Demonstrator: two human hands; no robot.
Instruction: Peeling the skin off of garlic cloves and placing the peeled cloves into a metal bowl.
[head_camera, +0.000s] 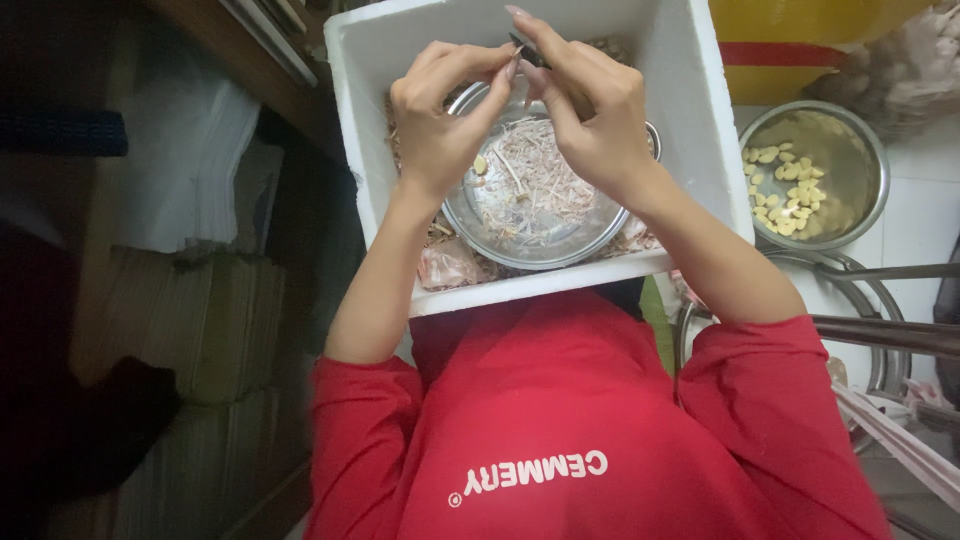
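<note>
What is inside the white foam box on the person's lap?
The white foam box holds a metal bowl of thin peelings, with papery skins around it. The box floor under the bowl is hidden; both hands cover the far part.

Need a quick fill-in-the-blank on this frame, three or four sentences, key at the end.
1. Both hands, left hand and right hand, work over a round metal bowl set inside a ___ foam box.
2. The right hand pinches a small dark ___.
3. The second metal bowl, beside the box, holds peeled ___ cloves.

Missing: white; blade; garlic
</note>
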